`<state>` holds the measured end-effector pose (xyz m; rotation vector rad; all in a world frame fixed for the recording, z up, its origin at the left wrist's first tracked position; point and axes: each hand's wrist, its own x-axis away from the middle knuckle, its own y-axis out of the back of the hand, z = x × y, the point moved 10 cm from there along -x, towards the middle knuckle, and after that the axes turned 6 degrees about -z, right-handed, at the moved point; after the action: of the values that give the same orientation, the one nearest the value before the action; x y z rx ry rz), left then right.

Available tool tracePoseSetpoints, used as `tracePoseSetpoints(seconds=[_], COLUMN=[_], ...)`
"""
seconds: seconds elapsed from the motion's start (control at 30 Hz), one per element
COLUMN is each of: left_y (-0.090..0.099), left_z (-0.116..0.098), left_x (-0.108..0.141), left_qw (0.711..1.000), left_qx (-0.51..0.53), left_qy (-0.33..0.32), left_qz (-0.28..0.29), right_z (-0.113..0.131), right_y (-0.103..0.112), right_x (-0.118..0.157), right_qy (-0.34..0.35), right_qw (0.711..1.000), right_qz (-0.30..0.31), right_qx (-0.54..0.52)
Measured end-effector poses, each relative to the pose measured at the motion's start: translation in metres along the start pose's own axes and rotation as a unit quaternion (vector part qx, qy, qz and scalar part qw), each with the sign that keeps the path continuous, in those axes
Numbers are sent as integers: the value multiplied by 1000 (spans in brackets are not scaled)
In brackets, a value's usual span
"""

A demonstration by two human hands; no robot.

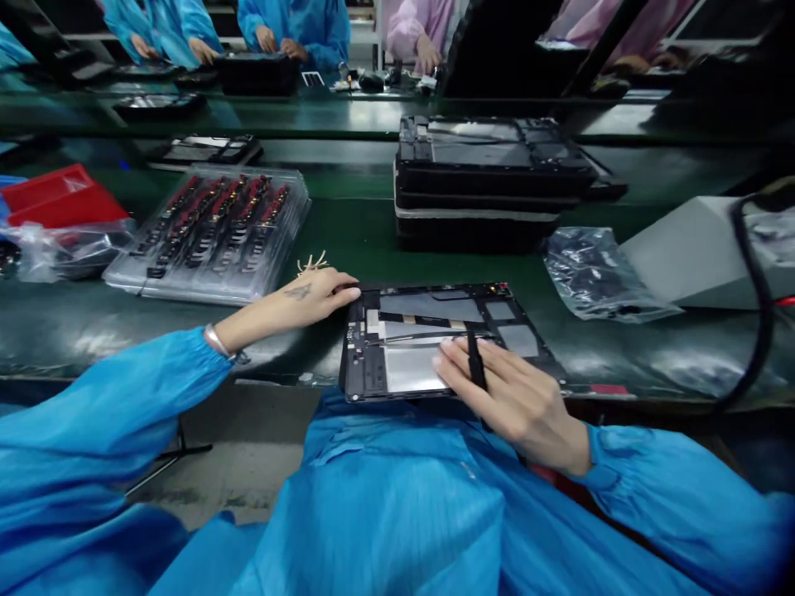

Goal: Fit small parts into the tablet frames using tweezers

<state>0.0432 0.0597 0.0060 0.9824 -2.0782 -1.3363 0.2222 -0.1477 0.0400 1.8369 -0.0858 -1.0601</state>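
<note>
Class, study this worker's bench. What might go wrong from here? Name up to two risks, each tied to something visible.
1. The open device lies right at the front edge of the bench, so a push towards the lap might tip it off.
2. The black tool in the right hand lies over the exposed insides; a slip might scratch or snag them.

Green bench (348, 219), grey floor (248, 451)
</note>
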Motion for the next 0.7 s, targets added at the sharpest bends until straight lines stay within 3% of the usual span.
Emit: tracePoseSetpoints(seconds=[0.1, 0.2, 0.3, 0.37, 0.47, 0.6, 0.7], left_y=[-7, -12, -21, -16, 21, 98, 163], left_z=[-2, -8, -22, -29, -17, 25, 54], left_x=[10, 22, 46, 65, 97, 136, 121], left_qw=[999, 981, 894, 832, 795, 762, 767], left_qx=[18, 166, 402, 495, 502, 428, 398], left_qy=[21, 91, 196, 247, 280, 306, 231], left_qz=[-21, -29, -16, -53, -195, -377, -446], right_z=[9, 8, 6, 5, 5, -6, -24], right_y=[-8, -8, -8, -10, -11, -8, -6], right_x=[-1, 3, 5, 0, -19, -43, -50], right_qy=[-1, -26, -38, -33, -21, 10, 28], right_qw=[1000, 998, 995, 992, 986, 980, 979], right_qz=[6, -21, -51, -69, -89, -112, -114], right_qx=[-18, -57, -80, -101, -136, -162, -164])
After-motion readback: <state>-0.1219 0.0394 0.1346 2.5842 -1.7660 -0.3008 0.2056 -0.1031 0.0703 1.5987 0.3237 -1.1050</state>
